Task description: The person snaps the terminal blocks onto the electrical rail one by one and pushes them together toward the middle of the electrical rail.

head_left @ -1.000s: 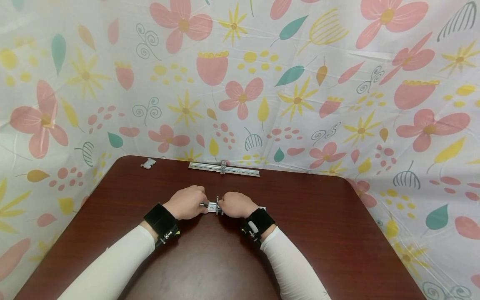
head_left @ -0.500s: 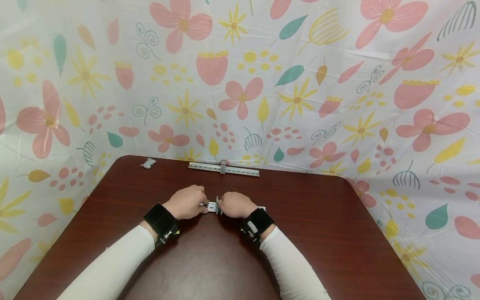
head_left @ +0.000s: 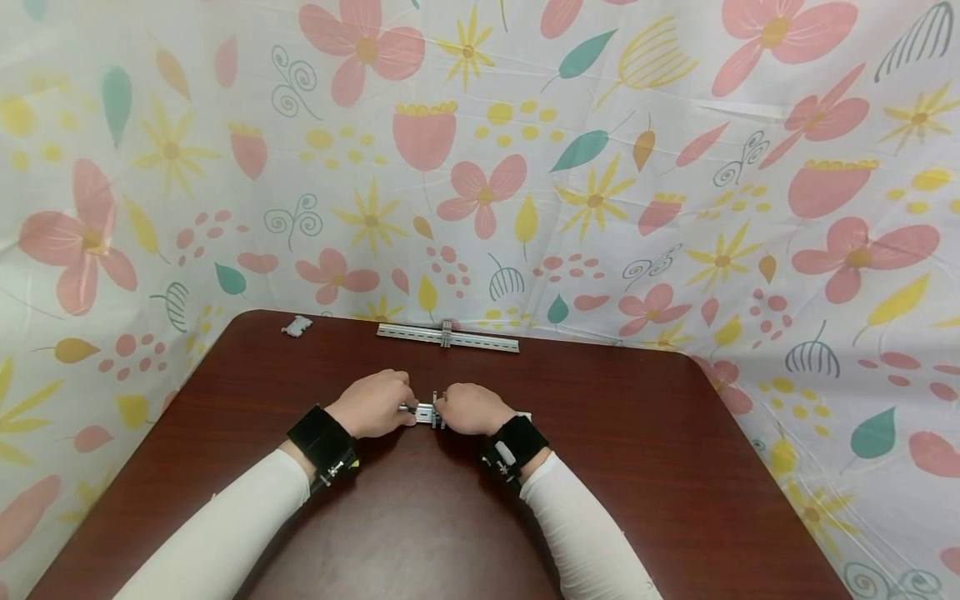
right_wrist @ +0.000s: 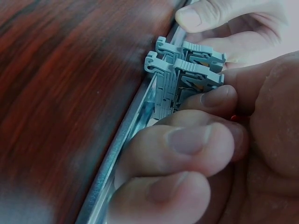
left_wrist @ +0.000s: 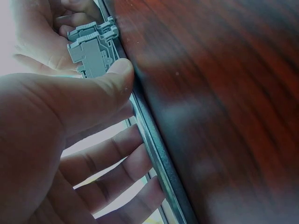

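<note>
A slotted metal DIN rail (head_left: 424,414) lies across the table between the two hands. Two grey terminal blocks (left_wrist: 96,58) stand side by side on it, a narrow gap between them, also seen in the right wrist view as ribbed terminal blocks (right_wrist: 163,86). My left hand (head_left: 375,406) grips the rail left of the blocks, thumb on the near edge and fingers around the far side. My right hand (head_left: 474,409) has curled fingers at the nearer block in its wrist view and pinches it. The right hand covers much of the rail, whose right end shows past the wrist.
A second DIN rail (head_left: 487,342) lies at the table's back edge, with grey terminal blocks (head_left: 446,333) clipped near its middle. A loose light-grey piece (head_left: 297,326) rests at the back left corner. Behind the brown table (head_left: 615,433) hangs a flowered curtain (head_left: 480,125).
</note>
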Available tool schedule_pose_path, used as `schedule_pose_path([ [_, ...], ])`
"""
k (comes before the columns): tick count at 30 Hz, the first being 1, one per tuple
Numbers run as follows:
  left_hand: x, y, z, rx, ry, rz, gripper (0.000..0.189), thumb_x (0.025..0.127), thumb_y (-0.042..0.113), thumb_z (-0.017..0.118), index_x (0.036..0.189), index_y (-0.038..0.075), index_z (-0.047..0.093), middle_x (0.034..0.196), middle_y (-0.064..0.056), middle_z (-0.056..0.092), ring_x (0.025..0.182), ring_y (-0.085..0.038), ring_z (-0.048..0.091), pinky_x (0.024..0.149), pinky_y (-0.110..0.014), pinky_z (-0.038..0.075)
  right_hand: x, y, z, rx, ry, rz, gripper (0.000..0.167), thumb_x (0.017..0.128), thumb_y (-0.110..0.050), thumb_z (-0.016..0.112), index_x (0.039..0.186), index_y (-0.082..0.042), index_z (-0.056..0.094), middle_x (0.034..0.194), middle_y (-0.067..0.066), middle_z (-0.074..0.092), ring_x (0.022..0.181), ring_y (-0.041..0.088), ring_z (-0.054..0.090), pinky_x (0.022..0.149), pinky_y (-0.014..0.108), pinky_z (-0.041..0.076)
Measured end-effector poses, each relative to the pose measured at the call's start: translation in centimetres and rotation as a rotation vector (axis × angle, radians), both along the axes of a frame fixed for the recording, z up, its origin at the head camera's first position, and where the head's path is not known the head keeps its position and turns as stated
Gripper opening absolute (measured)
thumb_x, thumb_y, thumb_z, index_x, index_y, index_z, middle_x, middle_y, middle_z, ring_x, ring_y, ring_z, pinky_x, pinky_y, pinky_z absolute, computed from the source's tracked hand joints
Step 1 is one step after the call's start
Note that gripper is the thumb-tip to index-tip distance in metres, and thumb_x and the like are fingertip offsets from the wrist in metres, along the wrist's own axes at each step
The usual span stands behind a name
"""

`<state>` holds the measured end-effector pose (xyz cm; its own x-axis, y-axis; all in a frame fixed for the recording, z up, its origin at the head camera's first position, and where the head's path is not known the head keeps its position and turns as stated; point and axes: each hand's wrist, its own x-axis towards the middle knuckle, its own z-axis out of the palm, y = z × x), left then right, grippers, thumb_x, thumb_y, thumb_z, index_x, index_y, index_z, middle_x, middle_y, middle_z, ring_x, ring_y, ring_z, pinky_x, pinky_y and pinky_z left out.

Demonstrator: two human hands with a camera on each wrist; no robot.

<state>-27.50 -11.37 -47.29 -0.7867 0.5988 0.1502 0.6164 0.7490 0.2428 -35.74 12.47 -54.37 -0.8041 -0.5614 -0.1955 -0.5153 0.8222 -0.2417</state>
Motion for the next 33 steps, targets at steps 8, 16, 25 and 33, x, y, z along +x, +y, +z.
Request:
schedule_pose_path([
  [8, -0.2, -0.1, 0.1, 0.006, -0.021, -0.009, 0.016, 0.095, 0.023, 0.091, 0.107, 0.013, 0.090, 0.094, 0.003, 0.064, 0.093, -0.021, 0.064, 0.080, -0.035, 0.057, 0.3, 0.0, 0.3, -0.043, -0.048, -0.038, 0.054, 0.117, -0.036, 0.048, 0.067, -0.027, 0.067, 0.069, -0.005, 0.057, 0.058, 0.016, 0.054, 0.061, 0.035, 0.048],
  [16, -0.4, -0.7, 0.4, 0.039, -0.080, -0.027, 0.014, 0.096, 0.025, 0.089, 0.108, 0.017, 0.090, 0.097, 0.004, 0.067, 0.092, -0.015, 0.061, 0.079, -0.034, 0.055, 2.2, -0.5, 2.4, -0.039, -0.044, -0.073, 0.052, 0.116, -0.035, 0.048, 0.069, -0.023, 0.067, 0.072, -0.002, 0.058, 0.062, 0.020, 0.057, 0.065, 0.037, 0.051],
  [25, -1.4, -1.6, 0.0, 0.080, -0.125, -0.032, 0.023, 0.099, 0.029, 0.087, 0.119, 0.016, 0.087, 0.102, 0.006, 0.069, 0.094, -0.012, 0.063, 0.082, -0.035, 0.056, 1.7, -0.3, 2.2, -0.053, -0.085, -0.084, 0.053, 0.117, -0.040, 0.046, 0.072, -0.024, 0.070, 0.076, -0.003, 0.063, 0.067, 0.018, 0.061, 0.072, 0.039, 0.055],
  [33, -3.0, -4.2, 0.2, 0.111, -0.106, 0.094, 0.040, 0.105, 0.036, 0.081, 0.133, 0.007, 0.081, 0.114, -0.003, 0.073, 0.101, -0.020, 0.070, 0.087, -0.043, 0.060, 1.9, -0.4, 2.2, -0.044, -0.067, -0.089, 0.054, 0.117, -0.041, 0.045, 0.071, -0.025, 0.068, 0.076, -0.003, 0.062, 0.070, 0.016, 0.063, 0.079, 0.039, 0.056],
])
